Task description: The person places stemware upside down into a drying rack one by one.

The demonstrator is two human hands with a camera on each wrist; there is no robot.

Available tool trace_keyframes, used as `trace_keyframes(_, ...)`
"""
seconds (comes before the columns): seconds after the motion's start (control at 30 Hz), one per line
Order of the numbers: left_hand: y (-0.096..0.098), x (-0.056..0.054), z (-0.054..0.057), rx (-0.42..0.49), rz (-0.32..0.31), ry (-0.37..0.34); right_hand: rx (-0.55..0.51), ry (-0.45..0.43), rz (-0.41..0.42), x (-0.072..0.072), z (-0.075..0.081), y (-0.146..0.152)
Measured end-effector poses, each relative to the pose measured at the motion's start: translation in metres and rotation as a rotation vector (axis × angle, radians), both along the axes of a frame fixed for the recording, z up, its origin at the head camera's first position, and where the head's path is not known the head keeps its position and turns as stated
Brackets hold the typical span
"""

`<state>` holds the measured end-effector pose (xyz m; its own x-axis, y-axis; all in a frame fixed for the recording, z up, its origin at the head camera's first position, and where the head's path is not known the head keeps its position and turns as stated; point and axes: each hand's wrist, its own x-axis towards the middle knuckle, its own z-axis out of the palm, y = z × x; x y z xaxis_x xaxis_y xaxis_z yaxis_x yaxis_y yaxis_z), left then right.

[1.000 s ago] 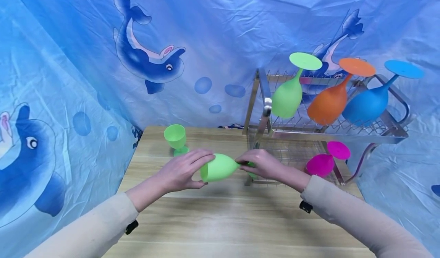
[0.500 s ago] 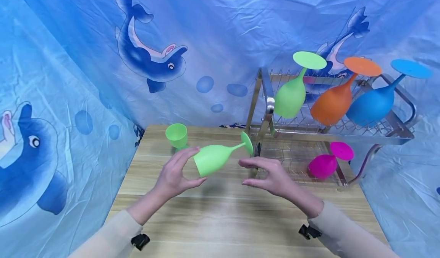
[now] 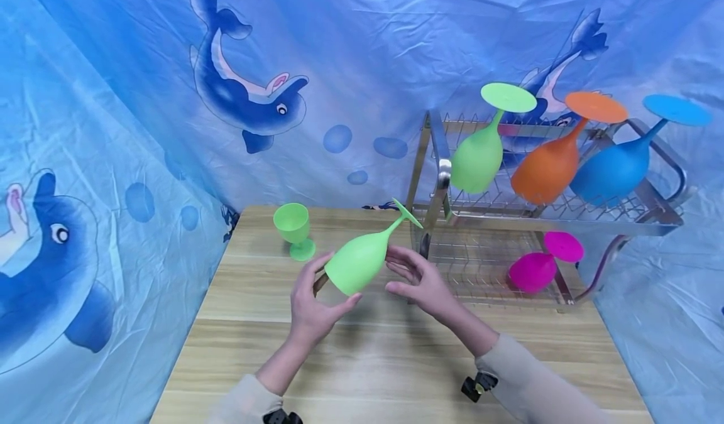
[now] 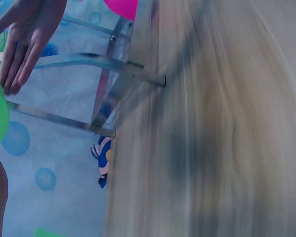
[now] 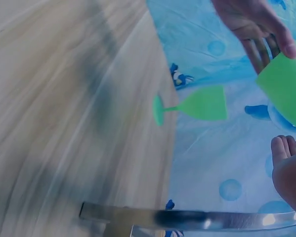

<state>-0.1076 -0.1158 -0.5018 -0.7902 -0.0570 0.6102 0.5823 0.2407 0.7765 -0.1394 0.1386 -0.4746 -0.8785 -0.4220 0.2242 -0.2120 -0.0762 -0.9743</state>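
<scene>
Light-green stemmed plastic-looking goblet (image 3: 357,264) tilted, foot up, over wooden tabletop (image 3: 243,342), far edge beyond. Left hand (image 3: 313,311) clamps bowl near rim; right hand (image 3: 423,282) beside bowl, fingers and thumb apart, contact unclear. Likely step: midair hand-to-hand transfer; next move probably needs right-hand hold.

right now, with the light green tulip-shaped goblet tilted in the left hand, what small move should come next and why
Probably close the right hand on the bowl of the held light green tulip-shaped goblet: the left hand grips it only near the rim, its stem slants upward, and the right hand's thumb stands apart from it.
</scene>
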Motion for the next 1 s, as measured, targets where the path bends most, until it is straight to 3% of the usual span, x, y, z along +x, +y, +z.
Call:
trace_keyframes(0.13, 0.009, 0.004, -0.005, 0.045, 0.017, -0.005, -0.040, -0.052, -0.030, -0.006, 0.005, -0.007)
trace_keyframes(0.43, 0.016, 0.012, -0.016, 0.009, 0.046, -0.016, -0.031, -0.131, -0.028, -0.017, 0.008, -0.009)
trace_keyframes(0.77, 0.021, 0.014, -0.020, 0.035, 0.012, -0.031, -0.108, -0.132, 0.000, -0.019, 0.007, -0.011)
trace_keyframes(1.0, 0.020, 0.016, -0.019, 0.096, -0.063, -0.092, -0.172, -0.121, 0.035, -0.023, 0.001, -0.007)
